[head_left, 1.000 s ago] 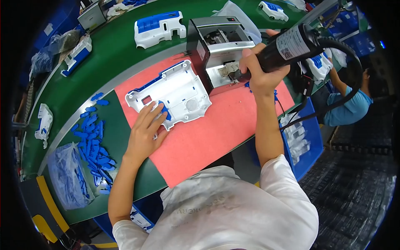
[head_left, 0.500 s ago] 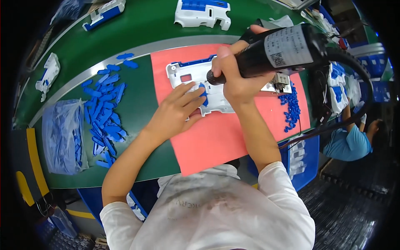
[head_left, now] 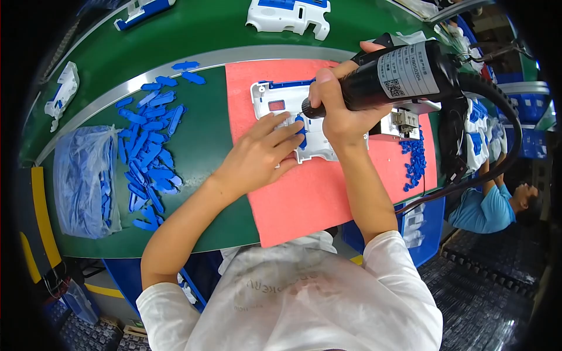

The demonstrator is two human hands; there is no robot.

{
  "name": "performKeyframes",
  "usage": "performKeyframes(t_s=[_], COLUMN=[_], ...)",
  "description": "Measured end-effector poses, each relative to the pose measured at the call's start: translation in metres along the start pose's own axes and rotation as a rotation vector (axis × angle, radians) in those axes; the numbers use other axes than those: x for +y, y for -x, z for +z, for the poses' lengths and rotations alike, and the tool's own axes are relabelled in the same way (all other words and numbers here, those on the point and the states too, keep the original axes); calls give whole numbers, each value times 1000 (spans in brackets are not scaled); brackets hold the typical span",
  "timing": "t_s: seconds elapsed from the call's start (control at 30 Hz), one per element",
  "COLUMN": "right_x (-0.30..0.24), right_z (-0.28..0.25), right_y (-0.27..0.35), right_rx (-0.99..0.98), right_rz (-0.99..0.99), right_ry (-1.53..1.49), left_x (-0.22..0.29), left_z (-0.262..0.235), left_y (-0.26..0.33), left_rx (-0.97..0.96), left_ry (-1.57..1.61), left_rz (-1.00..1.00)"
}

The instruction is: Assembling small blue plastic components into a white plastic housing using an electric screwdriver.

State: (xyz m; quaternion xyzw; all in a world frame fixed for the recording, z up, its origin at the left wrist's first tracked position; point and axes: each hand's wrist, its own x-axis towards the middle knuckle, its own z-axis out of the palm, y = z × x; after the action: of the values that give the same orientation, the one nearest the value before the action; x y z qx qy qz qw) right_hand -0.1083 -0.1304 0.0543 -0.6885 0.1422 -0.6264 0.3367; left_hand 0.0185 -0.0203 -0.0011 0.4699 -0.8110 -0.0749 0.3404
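On the salmon-pink mat lies a white plastic housing [head_left: 319, 146] with a blue edge, its hollow side up. My left hand [head_left: 260, 153] steadies it at its near left part. Its fingertips press by a blue elongated piece [head_left: 301, 133] inside the housing, with the thumb along the near edge. In my right hand [head_left: 345, 117] is a black electric screwdriver [head_left: 366, 88], held tilted with its nose over the middle of the housing. My fingers wrap round its barrel, and its bit cannot be made out.
Loose blue strips [head_left: 149, 140] lie left, beside a plastic bag [head_left: 85, 181] of them. Small blue parts [head_left: 414, 161] and a metal fixture [head_left: 404, 121] are right. A thick cable [head_left: 509, 105] trails from the screwdriver. Another housing [head_left: 290, 16] lies beyond the metal rail. A co-worker [head_left: 486, 205] is far right.
The whole view has shifted slightly, so the mat and housing appear farther right. Both hands keep nearly the same hold on the housing and screwdriver. The co-worker's head and arms have moved.
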Motion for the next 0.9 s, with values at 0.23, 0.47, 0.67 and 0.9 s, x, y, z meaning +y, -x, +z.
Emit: performKeyframes(t_s=[0.23, 0.47, 0.67, 0.9], right_x=[1, 1, 0, 0], right_z=[-1, 1, 2, 9], right_y=[4, 3, 5, 4], right_rx=[-54, -43, -56, -71], right_rz=[-54, -40, -18, 36], right_ry=[80, 59, 38, -24], left_x=[-2, -1, 0, -2], left_z=[2, 2, 1, 0], left_y=[2, 1, 2, 2], left_rx=[7, 1, -10, -26], left_ry=[7, 14, 21, 42], left_rz=[-5, -6, -17, -27])
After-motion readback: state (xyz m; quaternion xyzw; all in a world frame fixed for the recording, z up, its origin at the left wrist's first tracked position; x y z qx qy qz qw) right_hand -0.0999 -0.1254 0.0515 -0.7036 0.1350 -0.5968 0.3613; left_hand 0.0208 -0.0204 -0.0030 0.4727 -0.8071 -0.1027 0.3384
